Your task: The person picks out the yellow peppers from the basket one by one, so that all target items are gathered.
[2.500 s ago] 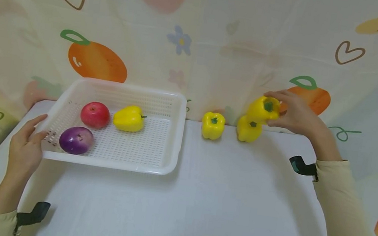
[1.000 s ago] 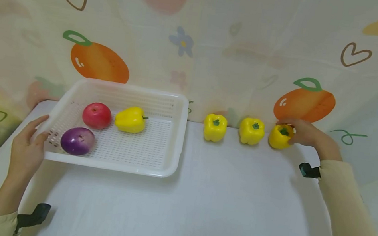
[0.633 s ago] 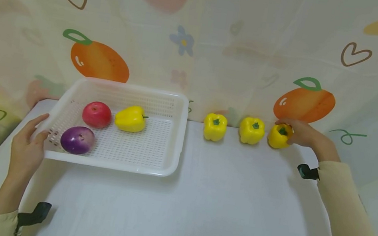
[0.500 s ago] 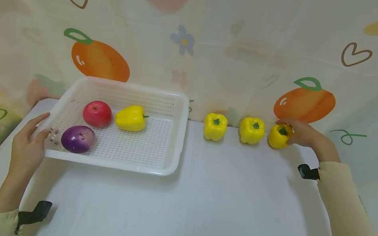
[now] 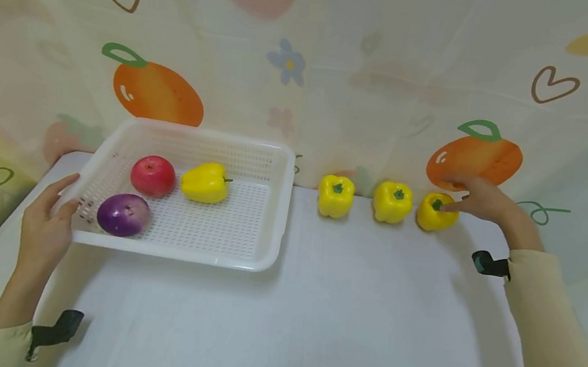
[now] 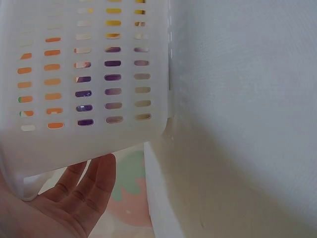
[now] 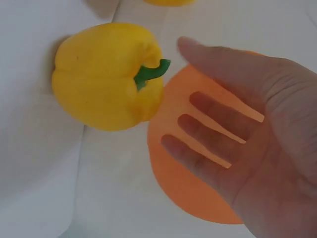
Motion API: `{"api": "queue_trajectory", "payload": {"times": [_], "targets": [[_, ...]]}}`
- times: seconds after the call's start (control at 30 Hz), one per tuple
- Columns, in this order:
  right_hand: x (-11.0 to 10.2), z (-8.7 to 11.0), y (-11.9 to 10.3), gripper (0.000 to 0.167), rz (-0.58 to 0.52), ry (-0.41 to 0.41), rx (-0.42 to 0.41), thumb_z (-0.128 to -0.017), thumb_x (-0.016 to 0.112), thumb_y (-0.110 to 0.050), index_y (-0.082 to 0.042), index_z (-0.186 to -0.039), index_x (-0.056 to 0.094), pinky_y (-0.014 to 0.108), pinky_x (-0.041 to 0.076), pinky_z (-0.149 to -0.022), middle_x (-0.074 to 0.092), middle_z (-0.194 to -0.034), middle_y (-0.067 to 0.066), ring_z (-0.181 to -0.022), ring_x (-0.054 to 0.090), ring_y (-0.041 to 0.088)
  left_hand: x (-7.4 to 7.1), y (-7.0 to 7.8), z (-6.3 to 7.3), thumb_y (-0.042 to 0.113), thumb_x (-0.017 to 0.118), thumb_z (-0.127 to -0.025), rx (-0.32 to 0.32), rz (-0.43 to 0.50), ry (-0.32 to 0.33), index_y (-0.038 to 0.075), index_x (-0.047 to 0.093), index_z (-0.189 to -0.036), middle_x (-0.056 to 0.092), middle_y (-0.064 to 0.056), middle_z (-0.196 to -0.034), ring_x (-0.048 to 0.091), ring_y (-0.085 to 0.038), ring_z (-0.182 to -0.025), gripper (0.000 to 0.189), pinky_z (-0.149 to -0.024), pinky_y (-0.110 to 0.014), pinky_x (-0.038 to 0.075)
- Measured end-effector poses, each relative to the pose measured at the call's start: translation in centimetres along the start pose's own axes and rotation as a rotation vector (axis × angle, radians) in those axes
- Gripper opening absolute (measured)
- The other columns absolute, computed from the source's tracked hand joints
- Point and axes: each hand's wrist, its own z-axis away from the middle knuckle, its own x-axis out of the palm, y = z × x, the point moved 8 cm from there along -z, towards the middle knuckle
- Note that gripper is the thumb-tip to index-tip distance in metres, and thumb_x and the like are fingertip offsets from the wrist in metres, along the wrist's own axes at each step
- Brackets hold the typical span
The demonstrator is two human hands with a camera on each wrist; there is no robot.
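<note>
The left hand [image 5: 47,224] grips the basket [image 5: 177,252] at its left end, fingers gently bent about the rim. The right hand [image 5: 477,198], well to the right of the basket, holds nothing: thumb and fingers are spread, just apart from the far pepper [image 5: 436,218], as the right wrist view shows.

That pepper stands on the bench [image 5: 308,323], the farthest from the basket in a row of three. The near pepper [image 5: 334,199] is just beside the basket's right end, and the middle pepper [image 5: 392,205] comes between.

Inside the basket, a purple vegetable [image 5: 123,215] lies at the front left, a red fruit [image 5: 153,175] behind it, and a fourth pepper [image 5: 205,183] on its side near the middle. A printed cloth [image 5: 373,63] hangs behind the basket.
</note>
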Motion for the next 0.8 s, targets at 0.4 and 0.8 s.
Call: {"api": "queue_trajectory", "payload": {"times": [0.4,0.8], "targets": [[-1.5,0.0,-3.4,0.063,-0.111,0.128,-0.076,-0.092,0.069,-0.027,-0.002,-0.145,0.043,0.062,0.034,-0.104,0.045,-0.144,0.026,-0.130,0.041,0.044,0.1,0.2,-0.2,0.015,0.044,-0.101,0.008,-0.001,0.008,0.028,0.047,-0.147,0.047,-0.013,-0.147,0.043,-0.015,-0.121,0.047,-0.104,-0.026,0.031],[-0.9,-1.0,-7.6,0.060,-0.104,0.179,-0.183,-0.090,0.071,-0.020,-0.006,-0.143,0.048,0.058,0.042,-0.098,0.052,-0.138,0.022,-0.123,0.051,0.042,-0.1,0.1,0.0,0.012,0.045,-0.100,0.020,0.039,0.020,0.027,0.051,-0.145,0.053,-0.002,-0.139,0.045,-0.010,-0.113,0.047,-0.097,-0.019,0.032]]}}
